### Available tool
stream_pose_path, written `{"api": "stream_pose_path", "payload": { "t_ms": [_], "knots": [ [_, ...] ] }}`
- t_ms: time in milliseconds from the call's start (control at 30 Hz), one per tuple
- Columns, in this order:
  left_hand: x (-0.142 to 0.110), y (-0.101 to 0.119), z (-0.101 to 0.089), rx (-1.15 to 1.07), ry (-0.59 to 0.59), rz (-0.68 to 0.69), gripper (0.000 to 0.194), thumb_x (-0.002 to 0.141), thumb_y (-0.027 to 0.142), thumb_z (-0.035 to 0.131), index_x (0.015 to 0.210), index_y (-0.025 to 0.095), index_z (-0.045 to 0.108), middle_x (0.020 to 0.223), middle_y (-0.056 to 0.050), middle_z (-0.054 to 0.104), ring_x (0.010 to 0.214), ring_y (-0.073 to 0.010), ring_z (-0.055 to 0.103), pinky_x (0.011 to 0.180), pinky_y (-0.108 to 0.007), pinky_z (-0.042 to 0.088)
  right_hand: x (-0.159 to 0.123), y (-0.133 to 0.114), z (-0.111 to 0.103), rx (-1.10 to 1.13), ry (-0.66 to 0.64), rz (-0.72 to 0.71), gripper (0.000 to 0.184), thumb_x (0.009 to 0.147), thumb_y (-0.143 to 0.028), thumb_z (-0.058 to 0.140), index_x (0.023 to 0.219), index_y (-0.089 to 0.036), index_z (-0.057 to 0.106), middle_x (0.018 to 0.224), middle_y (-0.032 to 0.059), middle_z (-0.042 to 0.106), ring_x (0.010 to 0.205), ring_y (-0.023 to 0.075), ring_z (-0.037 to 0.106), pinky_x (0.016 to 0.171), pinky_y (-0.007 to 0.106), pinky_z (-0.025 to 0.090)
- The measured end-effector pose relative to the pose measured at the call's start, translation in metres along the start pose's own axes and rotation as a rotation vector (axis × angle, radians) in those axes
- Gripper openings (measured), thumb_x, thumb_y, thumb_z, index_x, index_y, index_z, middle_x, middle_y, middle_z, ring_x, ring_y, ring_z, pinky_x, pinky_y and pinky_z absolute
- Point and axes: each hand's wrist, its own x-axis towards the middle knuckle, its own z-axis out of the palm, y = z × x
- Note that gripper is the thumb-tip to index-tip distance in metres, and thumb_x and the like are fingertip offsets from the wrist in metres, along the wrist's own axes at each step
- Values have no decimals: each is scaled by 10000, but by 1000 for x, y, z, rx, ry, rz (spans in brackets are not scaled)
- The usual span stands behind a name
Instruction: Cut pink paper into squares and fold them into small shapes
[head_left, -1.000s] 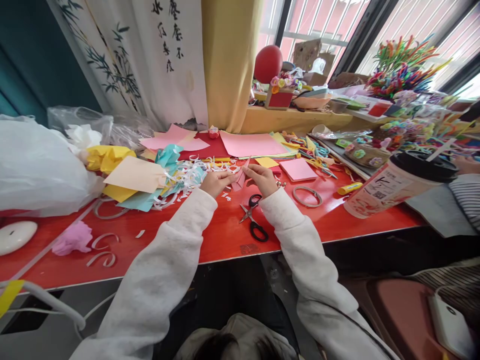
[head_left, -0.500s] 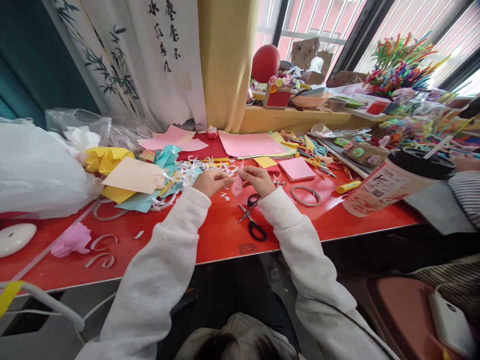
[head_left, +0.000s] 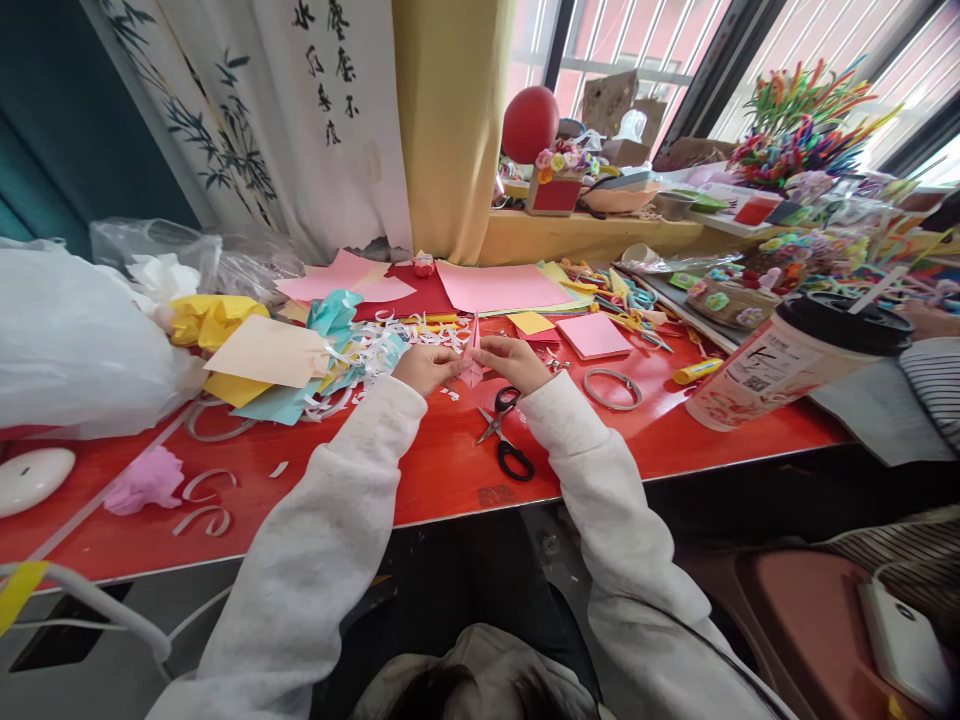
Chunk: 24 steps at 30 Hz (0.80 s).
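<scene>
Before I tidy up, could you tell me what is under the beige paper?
Under the beige paper, yellow paper and light blue paper poke out; the rest is covered.

Tall patterned drink cup with black lid and white straw at right of red worktop. Bulky white plastic bag at left; white rounded object in front, near crumpled pink-purple paper. Round red balloon near window. Mustard-yellow curtain beside white cloth hanging with black characters, bamboo pattern.
</scene>
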Motion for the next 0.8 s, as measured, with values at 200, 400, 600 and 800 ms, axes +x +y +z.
{"api": "stream_pose_path", "payload": {
  "t_ms": [200, 400, 600, 800],
  "knots": [
    [0, 0, -2, -23, 21, 21, 289, 579, 423, 672, 655, 144, 663, 559, -7, 585, 507, -115, 561, 511, -251, 518, 1, 5, -4, 124, -31, 29, 236, 568, -310, 693, 726, -155, 613, 698, -24, 567, 622, 80, 538, 609, 249, 526],
    [1, -5, -2, 105, 18, 46, 303, 606, 451, 638, 679, 158, 661, 598, -17, 614, 502, -115, 565, 507, -229, 483, 2, 6, -3, 90, 12, 31, 187, 561, -275, 685, 633, -138, 581, 617, -39, 546, 573, 71, 529, 581, 234, 518],
    [2, -8, 1, 240, 74, 73, 282, 644, 454, 597, 640, 172, 612, 565, -2, 608, 514, -127, 584, 525, -220, 443, -1, 1, -1, 40, 7, 59, 216, 584, -341, 658, 627, -147, 571, 598, -36, 516, 556, 77, 506, 550, 233, 508],
    [-2, -1, 6, 245, 52, 77, 253, 622, 416, 622, 597, 165, 597, 509, 13, 568, 502, -127, 569, 533, -222, 421, 0, 2, 3, -169, 105, -34, 329, 632, -471, 601, 572, -153, 540, 530, -34, 456, 494, 71, 424, 451, 199, 418]
  ]
}}
